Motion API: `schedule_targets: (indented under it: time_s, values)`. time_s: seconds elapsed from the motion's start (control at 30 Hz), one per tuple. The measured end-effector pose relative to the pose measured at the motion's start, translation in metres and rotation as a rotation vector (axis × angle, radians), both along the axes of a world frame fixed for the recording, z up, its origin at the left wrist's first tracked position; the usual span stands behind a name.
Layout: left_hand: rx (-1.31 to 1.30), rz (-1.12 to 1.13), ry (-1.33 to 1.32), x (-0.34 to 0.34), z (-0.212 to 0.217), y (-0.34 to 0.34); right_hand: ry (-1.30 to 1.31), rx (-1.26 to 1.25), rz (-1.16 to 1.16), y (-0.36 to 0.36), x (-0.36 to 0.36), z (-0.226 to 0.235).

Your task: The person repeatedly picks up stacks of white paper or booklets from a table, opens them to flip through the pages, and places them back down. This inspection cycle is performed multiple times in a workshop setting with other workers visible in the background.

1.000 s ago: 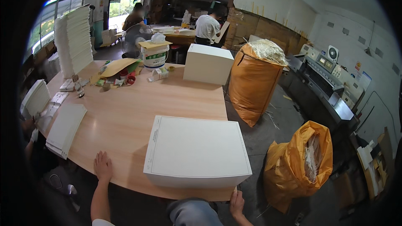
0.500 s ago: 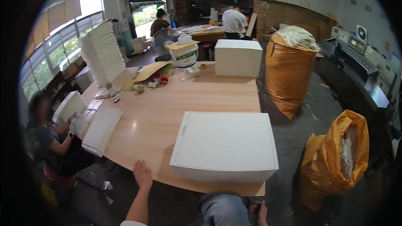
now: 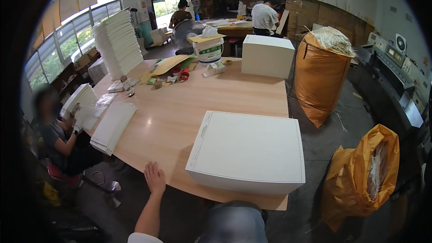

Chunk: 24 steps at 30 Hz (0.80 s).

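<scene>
My left hand (image 3: 155,178) rests with fingers stretched on the front edge of the pale wooden table (image 3: 162,139), holding nothing. To its right is a large stack of white printed sheets (image 3: 246,146), squared up near the front right corner and apart from the hand. To its left, on the table's left edge, lies a lower pile of white sheets (image 3: 113,128). My right hand is out of view. My knee (image 3: 236,222) in jeans shows below the front edge.
Another white stack (image 3: 267,56), a white bucket (image 3: 209,50), scraps of card and tape, and a tall leaning paper pile (image 3: 118,42) line the back. A seated person (image 3: 60,135) works at left. Orange sacks of shredded strips (image 3: 321,78) stand right. Two people are farther back.
My view has shifted slightly, so the table sits a little differently in the picture. My right hand, seen low beside my leg before, has left view. My left hand stays on the edge.
</scene>
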<state>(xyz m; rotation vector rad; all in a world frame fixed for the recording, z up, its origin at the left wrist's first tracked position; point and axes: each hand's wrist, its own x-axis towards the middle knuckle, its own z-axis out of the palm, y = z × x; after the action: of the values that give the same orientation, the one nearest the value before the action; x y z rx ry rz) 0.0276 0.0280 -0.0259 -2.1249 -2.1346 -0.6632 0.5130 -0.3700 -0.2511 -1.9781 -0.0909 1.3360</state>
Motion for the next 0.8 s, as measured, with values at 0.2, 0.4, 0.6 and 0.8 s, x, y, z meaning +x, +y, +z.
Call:
schedule_targets:
  time_s: [0.2,0.4,0.6,0.8]
  values:
    - [0.031,0.015,-0.055,0.006,-0.002,-0.004,-0.014,-0.036,0.018,0.005,0.003,0.0]
    - [0.071,0.005,-0.085,0.005,-0.007,-0.004,-0.032,-0.039,0.031,0.009,0.004,-0.002]
    - [0.157,0.019,-0.084,0.005,-0.016,-0.004,-0.042,-0.033,0.033,-0.001,-0.001,-0.003]
    - [0.176,0.016,-0.093,0.01,-0.013,-0.002,-0.067,-0.035,0.03,-0.011,-0.005,-0.012]
